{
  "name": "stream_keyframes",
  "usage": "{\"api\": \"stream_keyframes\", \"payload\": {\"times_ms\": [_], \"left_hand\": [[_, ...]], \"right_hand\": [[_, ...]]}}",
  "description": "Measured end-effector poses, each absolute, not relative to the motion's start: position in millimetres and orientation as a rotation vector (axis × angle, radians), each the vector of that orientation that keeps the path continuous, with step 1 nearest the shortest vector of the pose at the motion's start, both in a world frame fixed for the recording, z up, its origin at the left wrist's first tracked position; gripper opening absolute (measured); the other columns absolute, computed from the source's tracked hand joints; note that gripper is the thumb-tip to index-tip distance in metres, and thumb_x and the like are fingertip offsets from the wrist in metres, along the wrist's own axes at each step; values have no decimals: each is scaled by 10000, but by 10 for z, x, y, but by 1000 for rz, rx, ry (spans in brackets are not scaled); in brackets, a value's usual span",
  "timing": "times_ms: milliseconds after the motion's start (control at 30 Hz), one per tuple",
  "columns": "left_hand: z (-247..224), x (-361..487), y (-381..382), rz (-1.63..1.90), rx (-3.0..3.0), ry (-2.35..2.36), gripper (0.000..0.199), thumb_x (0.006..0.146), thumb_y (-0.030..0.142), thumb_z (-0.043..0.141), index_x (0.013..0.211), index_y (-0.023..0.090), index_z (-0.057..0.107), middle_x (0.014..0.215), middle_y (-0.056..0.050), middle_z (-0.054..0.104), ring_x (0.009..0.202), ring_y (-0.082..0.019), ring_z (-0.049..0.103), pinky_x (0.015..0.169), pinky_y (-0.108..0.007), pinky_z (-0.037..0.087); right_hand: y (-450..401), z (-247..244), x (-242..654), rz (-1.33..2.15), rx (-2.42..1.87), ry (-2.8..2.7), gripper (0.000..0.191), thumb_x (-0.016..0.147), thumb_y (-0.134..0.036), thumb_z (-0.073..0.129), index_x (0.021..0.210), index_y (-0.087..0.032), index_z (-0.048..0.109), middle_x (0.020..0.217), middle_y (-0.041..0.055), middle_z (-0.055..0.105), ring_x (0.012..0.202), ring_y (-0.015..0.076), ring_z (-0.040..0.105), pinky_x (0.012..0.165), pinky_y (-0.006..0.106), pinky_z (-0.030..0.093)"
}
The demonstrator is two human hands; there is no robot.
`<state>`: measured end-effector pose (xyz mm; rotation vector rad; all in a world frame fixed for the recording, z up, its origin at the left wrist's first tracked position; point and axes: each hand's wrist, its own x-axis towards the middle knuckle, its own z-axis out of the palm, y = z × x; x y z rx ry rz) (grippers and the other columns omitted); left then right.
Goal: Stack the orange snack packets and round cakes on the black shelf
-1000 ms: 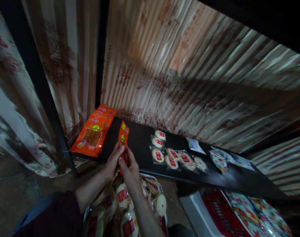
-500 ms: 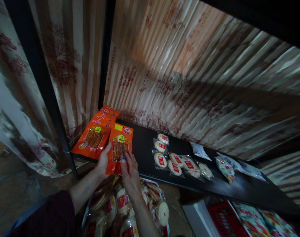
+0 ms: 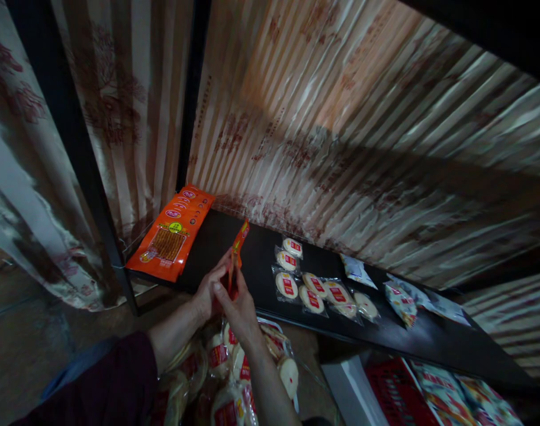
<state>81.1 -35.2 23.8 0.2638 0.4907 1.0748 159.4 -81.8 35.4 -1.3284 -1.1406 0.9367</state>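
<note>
An orange snack packet (image 3: 240,244) is turned nearly edge-on between my two hands, above the front of the black shelf (image 3: 254,254). My left hand (image 3: 210,290) grips it from the left side. My right hand (image 3: 240,305) closes on it from the right, thumb toward me. More orange snack packets (image 3: 172,236), overlapping, lie flat at the shelf's left end. To the right of my hands sit several round white cakes in clear wrappers (image 3: 313,300) with red labels.
Below my hands stands a container heaped with wrapped round cakes (image 3: 225,408). Small snack bags (image 3: 401,302) lie farther right on the shelf. A red basket (image 3: 397,393) and colourful bags (image 3: 443,390) are beneath it. A black post (image 3: 70,130) rises at left; a patterned curtain (image 3: 292,118) hangs behind.
The orange packet, earlier face-up in my hands and overlapping the others, has moved right and turned edge-on. Both hands have come closer together around it.
</note>
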Motion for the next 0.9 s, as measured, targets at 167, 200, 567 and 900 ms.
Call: {"api": "stream_keyframes", "payload": {"times_ms": [167, 200, 567, 900], "left_hand": [[218, 919, -354, 1171, 457, 575, 411, 744, 299, 681, 1149, 284, 612, 1254, -6, 603, 1127, -172, 558, 946, -237, 416], [230, 910, -350, 1179, 518, 608, 411, 737, 316, 686, 1140, 274, 620, 1246, -14, 608, 1139, -181, 549, 963, -250, 404], [197, 553, -133, 1130, 748, 995, 445, 596, 297, 734, 1006, 152, 638, 887, -35, 675, 838, -165, 616, 848, -319, 443], [143, 168, -148, 1179, 974, 1013, 358, 616, 331, 678, 926, 201, 555, 640, 71, 552, 643, -120, 550, 670, -249, 413]], "right_hand": [[-784, 392, 1597, 973, -1348, -1103, 568, 746, -442, 651, 1261, -235, 535, 1244, 46, 608, 1168, 220, 542, 1004, 335, 401], [-776, 379, 1596, 979, -1322, -1067, 543, 766, -468, 619, 1249, -230, 545, 1252, 46, 603, 1181, 217, 530, 1011, 333, 393], [-709, 351, 1648, 1141, -1037, -562, 478, 694, -444, 684, 1106, -211, 617, 1035, 41, 706, 984, 231, 636, 896, 398, 478], [-690, 243, 1470, 1208, -1026, -520, 448, 614, -420, 746, 1002, -222, 645, 923, 20, 722, 848, 209, 666, 739, 332, 529]]}}
